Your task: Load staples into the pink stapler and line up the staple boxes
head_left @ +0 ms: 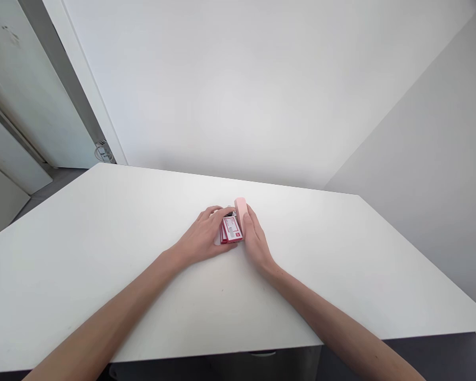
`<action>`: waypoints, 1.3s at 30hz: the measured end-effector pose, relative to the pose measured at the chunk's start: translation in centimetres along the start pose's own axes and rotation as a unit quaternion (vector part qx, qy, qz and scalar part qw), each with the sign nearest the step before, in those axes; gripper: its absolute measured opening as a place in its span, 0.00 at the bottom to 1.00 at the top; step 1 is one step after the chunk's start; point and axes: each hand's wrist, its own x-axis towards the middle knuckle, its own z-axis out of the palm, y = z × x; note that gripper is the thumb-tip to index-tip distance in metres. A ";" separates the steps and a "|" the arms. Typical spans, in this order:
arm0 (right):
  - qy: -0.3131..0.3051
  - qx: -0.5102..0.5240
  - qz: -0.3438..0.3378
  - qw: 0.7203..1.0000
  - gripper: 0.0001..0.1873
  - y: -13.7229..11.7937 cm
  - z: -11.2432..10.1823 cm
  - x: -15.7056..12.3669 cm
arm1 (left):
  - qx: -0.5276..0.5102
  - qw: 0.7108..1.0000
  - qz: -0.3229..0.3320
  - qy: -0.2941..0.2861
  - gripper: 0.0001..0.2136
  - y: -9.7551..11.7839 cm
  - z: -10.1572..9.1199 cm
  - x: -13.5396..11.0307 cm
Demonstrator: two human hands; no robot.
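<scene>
Small red-and-white boxes (232,229) lie together at the middle of the white table, the top one showing a printed label. My left hand (206,233) curves around them from the left, thumb at the near side and fingers at the far side. Against their right side stands a pale pink, block-like object (241,207), on its edge. My right hand (256,241) is closed against that pink object, thumb on the inner face and fingers behind. Something small and dark (229,214) shows between the boxes and my left fingers; its kind is unclear.
The white table (143,222) has its far edge along a white wall (222,95). At the far left, beyond the table, a white cable with a plug (103,153) sits near a door frame. Dark space lies under the table's front edge.
</scene>
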 end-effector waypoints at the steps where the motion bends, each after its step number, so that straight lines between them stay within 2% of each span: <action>1: 0.000 -0.001 -0.001 1.000 0.33 0.0 0.0 0.0 | 0.004 1.000 0.005 -0.001 0.38 -0.1 0.1 0.0; 9: 0.000 -0.012 -0.007 1.000 0.34 0.0 0.0 0.1 | 0.053 0.998 0.031 -0.019 0.28 -0.2 0.1 0.2; 18: 0.003 -0.029 0.000 1.000 0.38 0.1 -0.1 -0.1 | 0.107 0.993 -0.046 0.035 0.28 -2.3 -0.6 0.0; 23: 0.007 -0.045 0.022 0.999 0.38 0.3 -0.2 -0.1 | 0.142 0.982 -0.096 0.077 0.26 -4.1 -1.8 -0.2; 31: 0.005 -0.055 0.043 0.998 0.39 0.1 -0.3 -0.5 | 0.206 0.940 -0.225 0.152 0.25 -7.0 -4.5 -1.3; 35: -0.003 -0.057 0.040 0.998 0.39 0.1 -0.5 -0.7 | 0.226 0.908 -0.301 0.185 0.26 -7.4 -5.0 -1.7; 39: -0.004 -0.059 0.041 0.997 0.38 0.3 -0.5 -0.6 | 0.241 0.883 -0.339 0.215 0.26 -7.6 -5.3 -2.0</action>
